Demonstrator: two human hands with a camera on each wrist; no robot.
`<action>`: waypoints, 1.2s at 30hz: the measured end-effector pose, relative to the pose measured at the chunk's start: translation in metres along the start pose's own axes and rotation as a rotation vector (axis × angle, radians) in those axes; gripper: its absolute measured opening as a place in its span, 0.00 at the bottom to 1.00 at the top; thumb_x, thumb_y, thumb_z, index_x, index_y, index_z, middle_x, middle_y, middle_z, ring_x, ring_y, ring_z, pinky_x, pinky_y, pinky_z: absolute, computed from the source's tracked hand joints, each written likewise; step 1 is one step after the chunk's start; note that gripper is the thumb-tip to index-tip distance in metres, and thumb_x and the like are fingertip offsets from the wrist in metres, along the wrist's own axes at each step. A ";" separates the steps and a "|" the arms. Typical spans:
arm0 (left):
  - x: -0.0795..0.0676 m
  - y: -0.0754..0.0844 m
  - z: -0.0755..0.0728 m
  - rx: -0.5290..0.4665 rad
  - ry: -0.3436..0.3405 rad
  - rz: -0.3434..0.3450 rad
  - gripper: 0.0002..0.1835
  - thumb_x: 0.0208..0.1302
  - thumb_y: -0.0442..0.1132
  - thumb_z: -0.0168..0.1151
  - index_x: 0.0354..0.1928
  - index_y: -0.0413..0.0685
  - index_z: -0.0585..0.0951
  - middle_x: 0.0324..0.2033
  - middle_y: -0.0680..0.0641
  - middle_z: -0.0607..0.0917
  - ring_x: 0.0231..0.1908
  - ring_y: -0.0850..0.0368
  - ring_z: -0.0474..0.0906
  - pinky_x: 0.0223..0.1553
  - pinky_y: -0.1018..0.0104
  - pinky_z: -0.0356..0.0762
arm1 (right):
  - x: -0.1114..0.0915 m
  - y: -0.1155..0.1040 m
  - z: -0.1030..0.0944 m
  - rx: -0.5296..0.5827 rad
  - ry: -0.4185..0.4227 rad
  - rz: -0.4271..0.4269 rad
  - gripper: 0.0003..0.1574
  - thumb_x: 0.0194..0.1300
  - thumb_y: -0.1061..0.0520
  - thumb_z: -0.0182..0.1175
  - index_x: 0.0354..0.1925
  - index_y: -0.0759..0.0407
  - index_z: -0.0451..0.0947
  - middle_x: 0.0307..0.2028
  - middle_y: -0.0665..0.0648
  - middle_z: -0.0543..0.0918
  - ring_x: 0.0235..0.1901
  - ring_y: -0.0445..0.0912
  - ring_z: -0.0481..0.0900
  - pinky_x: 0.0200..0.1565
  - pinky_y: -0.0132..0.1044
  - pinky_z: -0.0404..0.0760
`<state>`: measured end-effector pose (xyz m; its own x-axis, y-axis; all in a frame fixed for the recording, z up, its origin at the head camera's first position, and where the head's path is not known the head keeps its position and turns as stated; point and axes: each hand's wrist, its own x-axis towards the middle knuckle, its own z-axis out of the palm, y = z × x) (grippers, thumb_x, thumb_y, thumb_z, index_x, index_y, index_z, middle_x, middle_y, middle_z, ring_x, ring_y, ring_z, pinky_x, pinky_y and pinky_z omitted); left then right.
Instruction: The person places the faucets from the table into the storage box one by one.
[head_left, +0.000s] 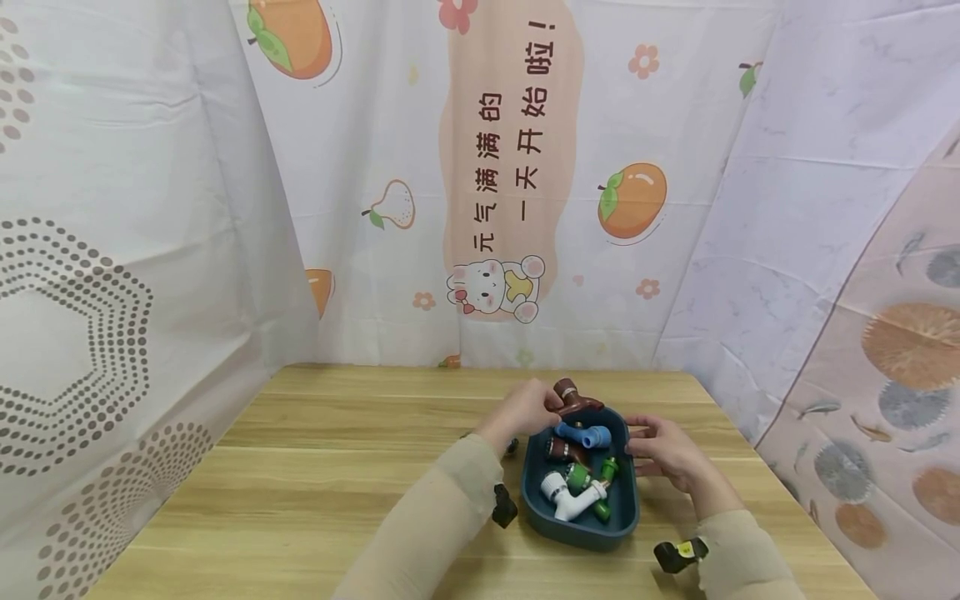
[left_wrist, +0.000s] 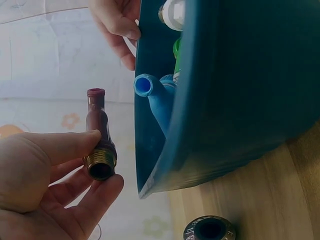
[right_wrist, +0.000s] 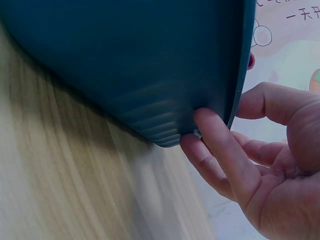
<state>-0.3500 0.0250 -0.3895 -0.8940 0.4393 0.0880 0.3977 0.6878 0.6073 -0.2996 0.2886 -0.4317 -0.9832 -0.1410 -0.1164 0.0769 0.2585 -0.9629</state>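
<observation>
My left hand [head_left: 527,410] pinches a dark brown-red plastic tap [head_left: 576,403] between thumb and fingers, over the far left end of a dark teal basin [head_left: 581,533]. In the left wrist view the tap's threaded brass-coloured end [left_wrist: 100,162] faces the camera. My right hand [head_left: 670,454] grips the basin's right rim, thumb at the edge and fingertips [right_wrist: 207,117] against the outer wall. Inside the basin lie a blue tap [head_left: 595,436], a second brown-red tap [head_left: 564,451], a white tap [head_left: 576,505] and green tap parts [head_left: 607,472], partly overlapping.
A small dark round piece with a metallic ring [left_wrist: 210,229] lies on the wooden table [head_left: 300,492], left of the basin. Black cameras sit at both wrists. Printed curtains [head_left: 375,125] hang behind the table and along both sides.
</observation>
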 end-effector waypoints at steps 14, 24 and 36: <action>-0.003 0.002 0.003 0.028 -0.017 0.006 0.08 0.68 0.37 0.68 0.45 0.44 0.89 0.39 0.51 0.88 0.38 0.60 0.80 0.42 0.66 0.79 | -0.001 0.000 0.000 0.006 -0.009 -0.008 0.39 0.69 0.68 0.58 0.72 0.75 0.56 0.55 0.75 0.74 0.46 0.56 0.83 0.41 0.53 0.86; -0.006 0.004 -0.003 -0.011 0.006 -0.029 0.14 0.69 0.44 0.69 0.52 0.48 0.87 0.48 0.50 0.88 0.48 0.56 0.82 0.52 0.58 0.80 | 0.001 0.001 -0.002 -0.005 -0.009 -0.020 0.39 0.69 0.68 0.57 0.72 0.76 0.55 0.56 0.77 0.73 0.46 0.57 0.83 0.41 0.54 0.86; -0.010 -0.003 -0.007 -0.029 0.021 0.008 0.15 0.69 0.46 0.68 0.54 0.50 0.87 0.51 0.52 0.87 0.51 0.57 0.82 0.52 0.58 0.80 | 0.001 0.001 -0.002 -0.009 -0.008 -0.021 0.39 0.69 0.68 0.58 0.72 0.76 0.55 0.56 0.77 0.73 0.46 0.57 0.83 0.41 0.54 0.86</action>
<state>-0.3440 0.0145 -0.3870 -0.8951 0.4321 0.1097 0.3992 0.6673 0.6288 -0.3006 0.2908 -0.4325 -0.9832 -0.1541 -0.0980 0.0547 0.2639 -0.9630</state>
